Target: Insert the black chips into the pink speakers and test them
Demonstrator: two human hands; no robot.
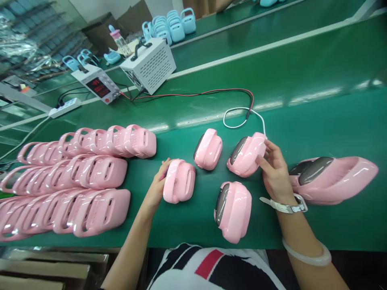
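My left hand (pixel 157 183) is closed round the left side of a pink plastic device (pixel 189 181) with a carrying handle, which rests on the green bench. My right hand (pixel 275 171) grips the right end of another pink device (pixel 248 155) with a dark glossy window. A white cable (pixel 262 119) runs to that end, by my fingertips; its plug is hidden. Two more pink devices stand close by, one (pixel 208 149) behind and one (pixel 233 211) in front. Right of my wrist lie pink devices (pixel 338 181) with dark windows, overlapping each other.
Rows of pink devices (pixel 102 171) fill the bench's left side. Red and black leads (pixel 193 94) link the white cable to a power supply (pixel 98 84) with a red display. Beside it stand a vented grey box (pixel 151 64) and a power strip (pixel 65 108). Blue devices (pixel 175 26) stand behind.
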